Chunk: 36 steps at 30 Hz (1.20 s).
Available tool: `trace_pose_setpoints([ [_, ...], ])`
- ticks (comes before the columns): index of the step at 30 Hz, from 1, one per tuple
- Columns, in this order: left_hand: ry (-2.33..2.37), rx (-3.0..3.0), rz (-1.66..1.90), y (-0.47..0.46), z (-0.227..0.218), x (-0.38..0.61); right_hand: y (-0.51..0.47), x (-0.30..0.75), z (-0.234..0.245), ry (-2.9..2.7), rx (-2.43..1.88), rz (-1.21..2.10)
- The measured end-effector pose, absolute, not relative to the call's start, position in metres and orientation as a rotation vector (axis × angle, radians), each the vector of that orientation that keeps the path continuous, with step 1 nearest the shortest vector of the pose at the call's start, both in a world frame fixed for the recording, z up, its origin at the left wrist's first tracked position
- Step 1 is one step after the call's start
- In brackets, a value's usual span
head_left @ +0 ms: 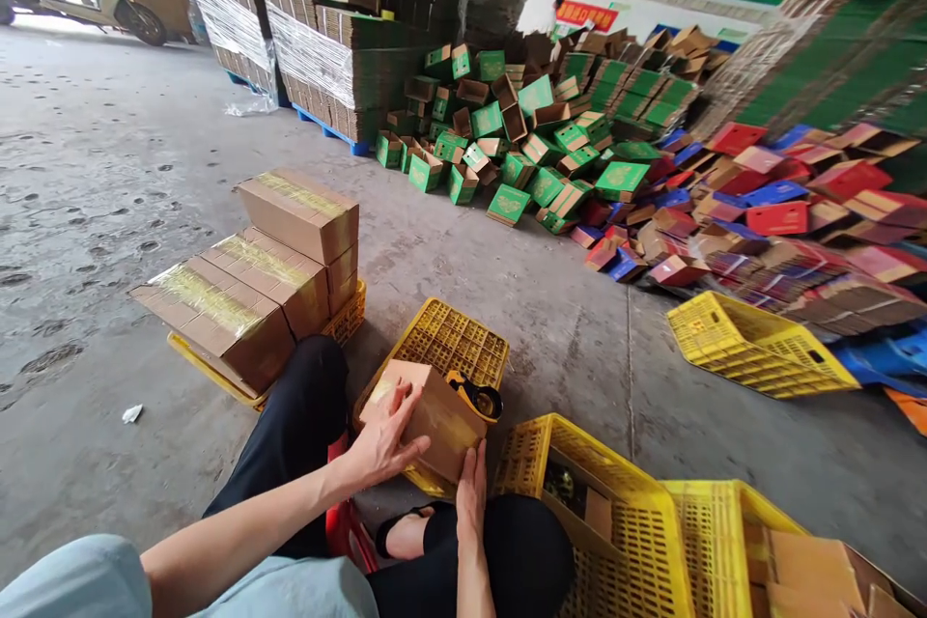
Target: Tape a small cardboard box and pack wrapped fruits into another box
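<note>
On my feed, the left hand (387, 437) lay splayed on the cardboard carton (443, 425), the right hand (470, 494) unclenched along its edge; I judged light, even pressure best.

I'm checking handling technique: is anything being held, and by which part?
A cardboard box is touched, not clearly gripped: the left hand lies with spread fingers on its left part; the right hand has fingers at its near right edge.

Viewing remotely, I record the carton (445, 415) as brown; the tape dispenser (474, 394), yellow and black; the crate (463, 336), yellow, lattice-patterned; stacked cartons (290, 220), brown with yellowish tape strips (210, 299); the box heap (621, 178), green, red and blue.
</note>
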<state>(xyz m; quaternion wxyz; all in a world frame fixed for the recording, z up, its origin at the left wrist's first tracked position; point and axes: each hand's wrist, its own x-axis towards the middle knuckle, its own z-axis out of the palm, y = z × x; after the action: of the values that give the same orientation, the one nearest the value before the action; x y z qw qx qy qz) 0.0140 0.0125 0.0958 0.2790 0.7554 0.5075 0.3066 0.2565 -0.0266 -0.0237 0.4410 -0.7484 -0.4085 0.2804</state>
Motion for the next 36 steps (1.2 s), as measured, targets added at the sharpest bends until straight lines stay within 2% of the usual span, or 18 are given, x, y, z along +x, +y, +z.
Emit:
trace_pose_setpoints([
  [6,1.227,2.146,0.751,0.002,0.106,0.025,-0.026,0.261,-0.018,-1.106,-1.946,0.602],
  [12,1.115,2.202,0.739,0.006,0.111,0.033,-0.023,0.227,0.047,-1.334,-1.757,0.72],
  [15,1.047,2.22,0.721,0.007,0.117,0.038,-0.015,0.217,0.072,-1.291,-1.798,0.763],
  [19,1.013,2.253,0.715,0.009,0.121,0.038,-0.017,0.219,0.083,-1.269,-1.805,0.783],
  [23,1.14,2.269,0.718,0.012,0.106,0.024,-0.027,0.233,0.087,-1.285,-1.808,0.708],
  [27,1.398,1.892,0.693,0.014,0.081,0.01,-0.034,0.255,0.091,-1.15,-1.918,0.631],
  [29,1.315,1.634,0.704,0.012,0.076,0.013,-0.035,0.262,0.094,-1.105,-1.927,0.628],
  [32,1.045,1.448,0.738,0.002,0.086,0.026,-0.036,0.261,0.1,-1.128,-1.905,0.658],
  [36,0.936,1.27,0.76,-0.01,0.111,0.04,-0.041,0.25,0.109,-1.106,-1.882,0.661],
])
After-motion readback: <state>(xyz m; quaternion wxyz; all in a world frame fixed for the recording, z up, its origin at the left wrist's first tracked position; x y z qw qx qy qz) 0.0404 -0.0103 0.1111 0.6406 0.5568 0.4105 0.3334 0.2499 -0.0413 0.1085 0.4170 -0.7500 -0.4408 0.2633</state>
